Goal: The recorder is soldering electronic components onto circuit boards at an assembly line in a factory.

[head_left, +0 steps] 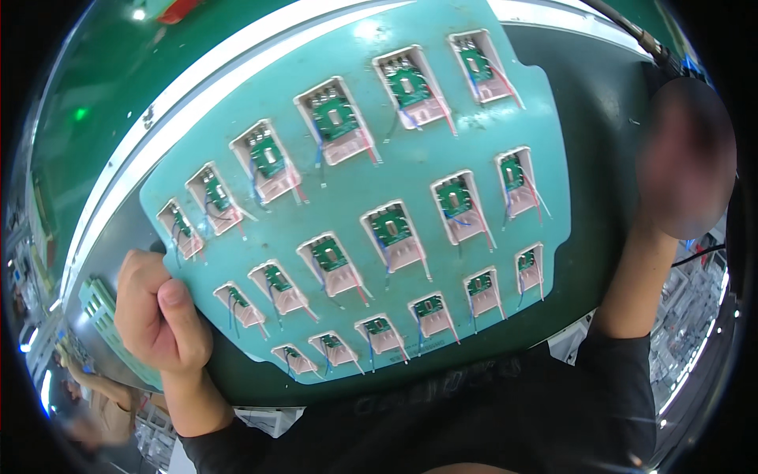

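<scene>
A large teal tray (410, 170) is tilted up in front of me. Its rows of pockets hold several pale pink plastic housings (345, 148), each with a small green circuit board (391, 227) and thin red and blue wires whose ends hang over the rim. My left hand (162, 312) is closed round the tray's left edge, thumb on the face. Off the tray's right side, my right hand (683, 170) is raised next to a dark cable; it is a smear, so its fingers and anything in them cannot be made out.
Under the tray lies a dark green work surface (600, 126) with a pale metal edge (103, 197). Another green slotted tray (114, 332) rests at the left. A dark cable or tool lead (632, 31) comes in at the upper right. Another person (106, 411) is at the lower left.
</scene>
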`<state>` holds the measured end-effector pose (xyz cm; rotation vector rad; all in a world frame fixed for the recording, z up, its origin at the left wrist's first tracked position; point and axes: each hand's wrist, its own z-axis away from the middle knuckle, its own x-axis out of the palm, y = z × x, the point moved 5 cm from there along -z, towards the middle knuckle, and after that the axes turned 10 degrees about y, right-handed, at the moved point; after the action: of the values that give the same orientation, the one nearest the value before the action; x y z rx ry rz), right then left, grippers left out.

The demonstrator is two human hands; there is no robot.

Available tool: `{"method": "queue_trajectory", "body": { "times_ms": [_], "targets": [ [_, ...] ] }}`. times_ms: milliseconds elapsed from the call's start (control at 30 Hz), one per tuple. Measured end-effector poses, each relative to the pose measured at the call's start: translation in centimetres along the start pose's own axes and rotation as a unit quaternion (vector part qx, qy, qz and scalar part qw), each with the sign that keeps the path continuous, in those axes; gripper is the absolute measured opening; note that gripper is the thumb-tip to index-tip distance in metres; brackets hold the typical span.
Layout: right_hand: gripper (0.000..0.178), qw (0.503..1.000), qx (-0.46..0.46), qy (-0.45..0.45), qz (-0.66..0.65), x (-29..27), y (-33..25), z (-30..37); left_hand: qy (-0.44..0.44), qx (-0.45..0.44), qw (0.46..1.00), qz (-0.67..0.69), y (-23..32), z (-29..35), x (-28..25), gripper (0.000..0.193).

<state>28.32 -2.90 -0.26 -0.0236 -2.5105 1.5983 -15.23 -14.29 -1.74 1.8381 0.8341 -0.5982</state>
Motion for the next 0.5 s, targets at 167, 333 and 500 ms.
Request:
{"method": "queue_trajectory", "body": {
  "times_ms": [167,333,500],
  "targets": [
    [0.041,0.999,0.026,-0.037,-0.007,0.2,-1.0,0.2,0.009,0.016,1.000,0.014,-0.1,-0.2,-0.4,0.021],
    [0.039,0.998,0.032,-0.056,-0.002,-0.1,-1.3,-0.2,0.009,0.022,1.000,0.018,0.2,-0.2,-0.7,0.018],
    [0.033,0.997,0.015,-0.061,-0.033,1.3,-2.3,-0.5,0.009,0.024,1.000,0.003,0.2,-0.3,-1.1,0.015]
  ]
}}
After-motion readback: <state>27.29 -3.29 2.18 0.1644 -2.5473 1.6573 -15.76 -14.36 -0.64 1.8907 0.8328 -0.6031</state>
